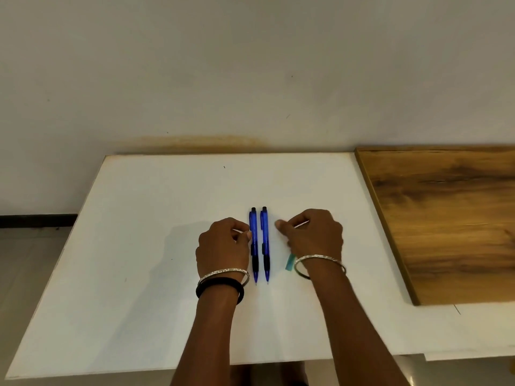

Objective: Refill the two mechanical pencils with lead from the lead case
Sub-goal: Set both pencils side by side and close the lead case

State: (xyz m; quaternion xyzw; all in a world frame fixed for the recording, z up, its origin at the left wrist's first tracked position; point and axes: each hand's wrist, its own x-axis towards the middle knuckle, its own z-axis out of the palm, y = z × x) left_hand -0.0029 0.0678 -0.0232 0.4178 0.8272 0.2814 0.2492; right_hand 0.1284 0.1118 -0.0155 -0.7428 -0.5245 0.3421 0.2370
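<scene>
Two blue mechanical pencils with black grips lie side by side on the white table (139, 246), tips pointing toward me: the left pencil (254, 240) and the right pencil (265, 240). My left hand (223, 246) rests beside the left pencil, fingers curled, with the thumb tip touching its barrel. My right hand (315, 235) is curled just right of the right pencil, apart from it. It sits over a teal lead case (290, 262), and only the near end of the case shows below the palm.
A brown wooden board (446, 218) lies on the right part of the table, its left edge close to my right wrist. A pale wall stands behind the table's far edge. Bangles circle both wrists.
</scene>
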